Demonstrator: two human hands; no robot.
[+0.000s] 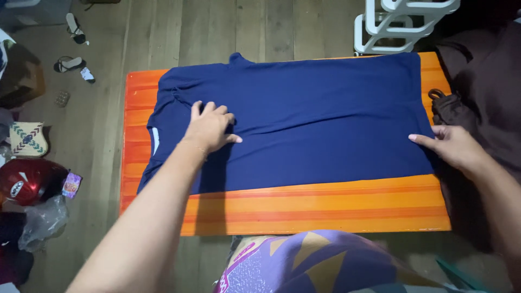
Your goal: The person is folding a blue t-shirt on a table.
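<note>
My left hand [209, 129] lies flat with fingers spread on the navy blue T-shirt [325, 116], which is stretched across the orange striped table [325, 209], and my right hand [453, 145] presses its open fingertips on the shirt's hem edge; neither grips anything. The knit looks light, soft and limp, likely to wrinkle or slide, so I judge the hem and shoulder edges the best places to pinch. A dark brown cloth heap [483, 92] crowds the right end, a white rack [401, 24] stands behind, and a red helmet [27, 182] and sandals [70, 64] lie on the floor, well apart.
</note>
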